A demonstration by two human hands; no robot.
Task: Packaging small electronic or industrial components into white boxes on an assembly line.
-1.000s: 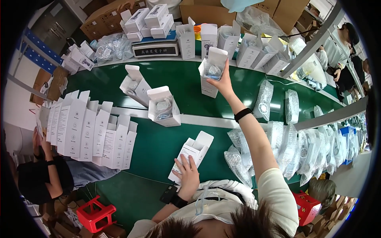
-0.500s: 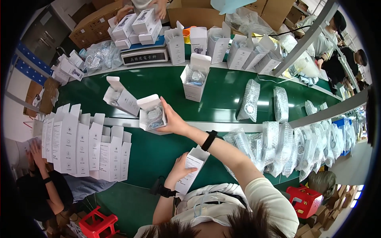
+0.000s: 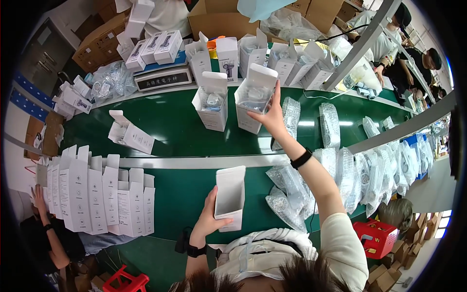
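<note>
My left hand (image 3: 207, 220) grips an open white carton (image 3: 228, 221) above the near green surface. Its mouth faces up and nothing shows inside. Farther off, my right hand (image 3: 270, 116) is closed round a second white carton (image 3: 249, 117), upright on the far green surface with its flap raised. Bubble-wrapped contents (image 3: 256, 95) show in its mouth. Just left of it stands a similar filled carton (image 3: 212, 114). Another open carton (image 3: 134, 136) leans over at the left. Several wrapped items (image 3: 290, 190) lie to the right of my left hand.
Several open cartons (image 3: 97, 194) stand in a row at left, near a co-worker's hand (image 3: 40, 199). A metal strip (image 3: 194, 162) divides the green surfaces. Cartons sit on a scale (image 3: 163, 80) at the back. A slanting metal bar (image 3: 369, 44) and a red stool (image 3: 373, 239) are at right.
My right hand has carried its filled carton away to the right and set it beside another. My left hand has raised and turned its carton, so the open mouth shows.
</note>
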